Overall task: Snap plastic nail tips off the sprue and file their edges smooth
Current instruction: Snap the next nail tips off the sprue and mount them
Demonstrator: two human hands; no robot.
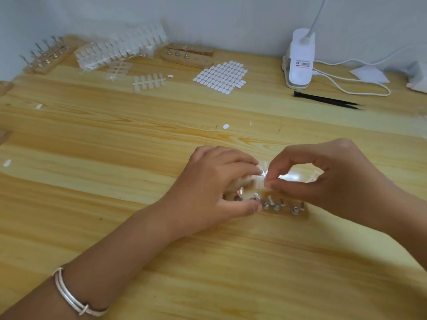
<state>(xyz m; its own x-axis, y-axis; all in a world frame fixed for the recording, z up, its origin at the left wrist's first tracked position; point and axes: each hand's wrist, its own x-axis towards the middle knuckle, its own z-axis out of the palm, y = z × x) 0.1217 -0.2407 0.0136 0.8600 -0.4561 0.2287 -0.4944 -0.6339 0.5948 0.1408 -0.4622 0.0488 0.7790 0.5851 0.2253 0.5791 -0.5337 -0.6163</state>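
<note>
Head view: wooden table (138, 135), pale wall (231, 19), clip lamp (299, 58) at one o'clock. Left hand (215, 190) and right hand (323, 174) pinch the sprue (262, 173).

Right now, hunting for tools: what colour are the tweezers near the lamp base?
The tweezers are black; head view.

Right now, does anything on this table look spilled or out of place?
Only small strays. A few white oval stickers lie loose on the wooden table, one mid-table and one by the left edge, away from their sticker sheet near the back. The stack of clear nail-tip sprues at the back lies slumped at an angle. Nothing looks broken.
</note>
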